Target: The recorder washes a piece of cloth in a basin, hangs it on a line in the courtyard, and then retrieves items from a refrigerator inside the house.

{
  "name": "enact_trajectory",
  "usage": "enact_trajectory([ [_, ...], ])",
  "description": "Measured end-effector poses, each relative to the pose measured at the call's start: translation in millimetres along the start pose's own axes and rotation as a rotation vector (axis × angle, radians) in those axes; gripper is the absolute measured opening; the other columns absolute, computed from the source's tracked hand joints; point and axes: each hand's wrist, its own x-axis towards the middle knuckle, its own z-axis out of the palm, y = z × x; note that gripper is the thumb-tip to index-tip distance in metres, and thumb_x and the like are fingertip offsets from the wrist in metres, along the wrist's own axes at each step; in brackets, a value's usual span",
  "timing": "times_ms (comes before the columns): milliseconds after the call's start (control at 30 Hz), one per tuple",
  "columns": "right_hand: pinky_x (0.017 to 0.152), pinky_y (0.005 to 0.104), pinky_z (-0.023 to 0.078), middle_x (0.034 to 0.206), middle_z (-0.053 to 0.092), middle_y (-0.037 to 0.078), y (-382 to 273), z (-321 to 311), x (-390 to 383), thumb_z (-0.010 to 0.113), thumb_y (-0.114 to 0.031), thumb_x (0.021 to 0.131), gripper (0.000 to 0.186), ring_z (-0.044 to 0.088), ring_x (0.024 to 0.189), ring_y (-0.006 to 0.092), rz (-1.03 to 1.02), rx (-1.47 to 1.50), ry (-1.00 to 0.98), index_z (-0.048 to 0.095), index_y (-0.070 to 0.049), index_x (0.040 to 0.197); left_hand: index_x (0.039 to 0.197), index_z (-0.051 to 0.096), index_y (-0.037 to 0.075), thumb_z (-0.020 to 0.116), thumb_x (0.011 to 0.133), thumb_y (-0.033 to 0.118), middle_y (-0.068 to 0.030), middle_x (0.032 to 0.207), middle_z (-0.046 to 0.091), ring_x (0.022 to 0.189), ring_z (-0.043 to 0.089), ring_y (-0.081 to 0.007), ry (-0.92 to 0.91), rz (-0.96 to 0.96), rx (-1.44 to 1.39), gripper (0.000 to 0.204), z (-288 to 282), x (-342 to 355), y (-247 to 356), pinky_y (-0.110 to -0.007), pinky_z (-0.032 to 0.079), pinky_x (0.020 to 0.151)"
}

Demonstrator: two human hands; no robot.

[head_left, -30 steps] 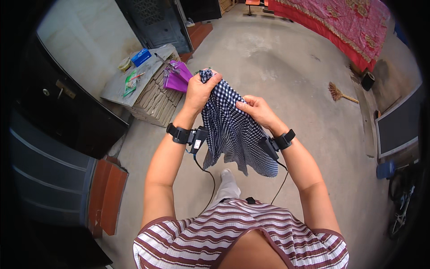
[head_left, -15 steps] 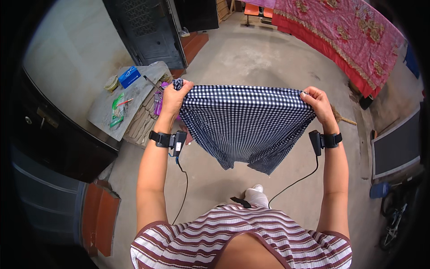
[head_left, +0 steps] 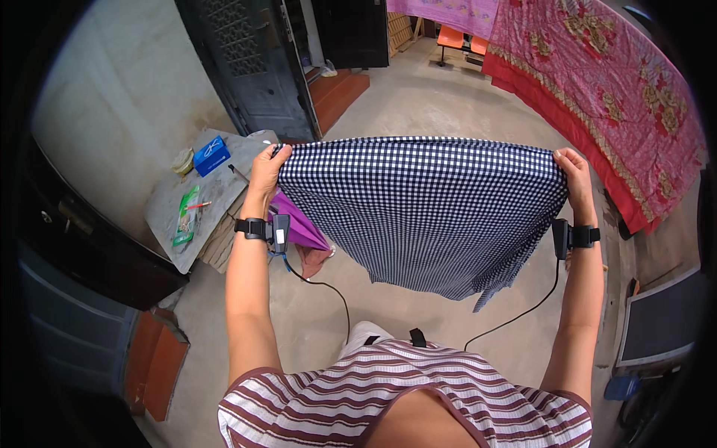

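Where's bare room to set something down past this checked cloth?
Bare grey concrete floor shows between the navy-white checked cloth, the reddish step and the red floral cover. The flat grey slab has a small free patch between the blue rectangular box and thin red stick. Near your left hand, purple fabric crowds the slab's side.

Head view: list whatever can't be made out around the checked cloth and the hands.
All in the head view:
Checked cloth: far side hidden, turned away from the camera.
Left hand: fingertips hidden by the cloth's corner and the hand itself.
Purple item: partly hidden by the cloth and the black wrist device.
Green packet: contents too small to tell.
Red floral cover: top cut off by the upper edge.
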Motion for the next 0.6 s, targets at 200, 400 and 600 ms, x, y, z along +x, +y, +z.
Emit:
enact_trajectory([
  [200, 0.055, 0.0165, 0.034, 0.067, 0.052, -0.006, 8.5, 34.4, 112.2, 0.052, -0.019, 0.086, 0.021, 0.043, 0.061, 0.0012, -0.121, -0.181, -0.068, 0.057, -0.002, 0.074, 0.075, 0.059, 0.006, 0.057, 0.084, 0.022, 0.0033, 0.070, 0.059, 0.059, 0.050, -0.0042, 0.226, -0.047, -0.109, 0.018, -26.0, 110.2, -63.1, -0.020, 0.037, 0.054],
  [400, 0.049, 0.0258, 0.036, 0.055, 0.047, 0.001, 7.5, 137.9, 194.6, 0.057, -0.020, 0.083, 0.023, 0.043, 0.053, 0.0078, -0.211, -0.386, -0.195, 0.055, 0.001, 0.073, 0.100, 0.051, 0.001, 0.062, 0.077, 0.028, -0.0137, 0.101, 0.052, 0.091, 0.051, -0.0232, 0.514, 0.291, 0.659, 0.037, 34.2, 192.1, -134.1, -0.034, 0.041, 0.079],
  [600, 0.052, 0.0319, 0.039, 0.056, 0.050, 0.011, 31.2, 193.6, 276.8, 0.057, -0.026, 0.082, 0.026, 0.049, 0.054, 0.0176, -0.237, -0.494, -0.331, 0.058, -0.001, 0.076, 0.104, 0.051, 0.002, 0.060, 0.081, 0.018, -0.0032, 0.095, 0.058, 0.087, 0.054, -0.0104, -0.672, 0.019, -0.137, 0.030, 232.5, 235.2, -128.7, -0.024, 0.043, 0.078],
])
